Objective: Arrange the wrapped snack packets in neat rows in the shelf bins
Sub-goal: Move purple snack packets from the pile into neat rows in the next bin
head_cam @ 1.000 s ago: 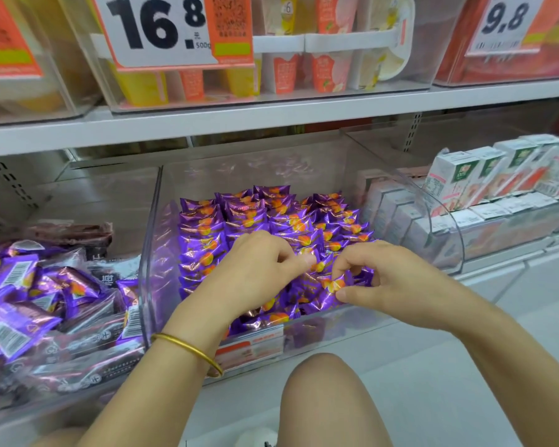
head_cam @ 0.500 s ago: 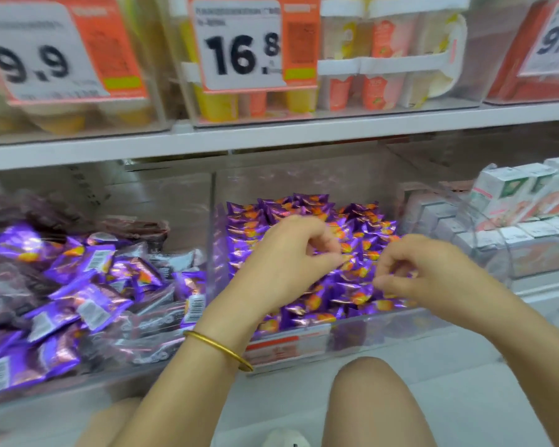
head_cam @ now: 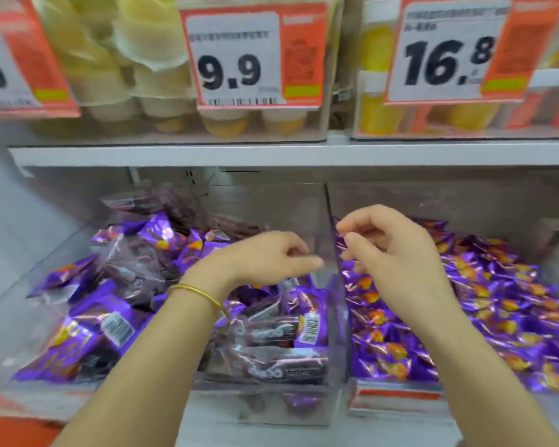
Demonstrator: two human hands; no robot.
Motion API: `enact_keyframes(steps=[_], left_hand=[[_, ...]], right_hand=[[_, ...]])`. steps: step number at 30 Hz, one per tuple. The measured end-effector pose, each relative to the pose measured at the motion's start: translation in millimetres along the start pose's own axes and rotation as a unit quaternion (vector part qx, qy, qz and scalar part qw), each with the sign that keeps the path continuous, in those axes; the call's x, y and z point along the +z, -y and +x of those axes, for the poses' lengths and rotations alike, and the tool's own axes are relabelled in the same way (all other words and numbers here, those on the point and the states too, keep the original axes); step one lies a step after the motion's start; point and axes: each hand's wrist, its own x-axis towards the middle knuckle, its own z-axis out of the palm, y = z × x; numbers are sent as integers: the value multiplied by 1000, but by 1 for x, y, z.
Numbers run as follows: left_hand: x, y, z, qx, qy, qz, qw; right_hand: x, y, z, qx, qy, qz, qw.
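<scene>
The left hand [head_cam: 265, 259] hovers over the left bin [head_cam: 259, 406], fingers loosely curled and thumb pointing at the clear wall [head_cam: 334, 246] between the two bins; it holds nothing. The right hand [head_cam: 391, 253] hangs over the right bin [head_cam: 400, 402] near its back left corner, fingers loosely curled and thumb close to the forefinger, with nothing seen between them. Neither hand touches a packet.

Purple packets [head_cam: 471, 304] fill the right bin in rough rows, below and to the right of the right hand. In the left bin a loose heap [head_cam: 117, 321] of purple and dark packets lies under the left forearm, some with barcodes up.

The frame is blurred, so packet print is unreadable. The right bin is cut off at the right edge. A bracelet [head_cam: 196, 290] circles the left wrist.
</scene>
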Motion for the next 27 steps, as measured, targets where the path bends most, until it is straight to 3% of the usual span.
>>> enact_keyframes(steps=[4,14,22,25,27], left_hand=[[1,1,3,-56,168,-8,984],[13,-18,9,-82,224,8,971],[23,3,-6,-20,46,-70,996],[15,7,-19,1,-30,-149,988],[7,9,-30,0,-87,-248,965]], right_hand=[[5,-5,2,38,-33,42,998],[13,-10,4,45,-62,28,997],[15,-7,3,47,-73,41,995],[15,-5,3,48,-78,42,995],[14,-4,2,44,-84,47,994]])
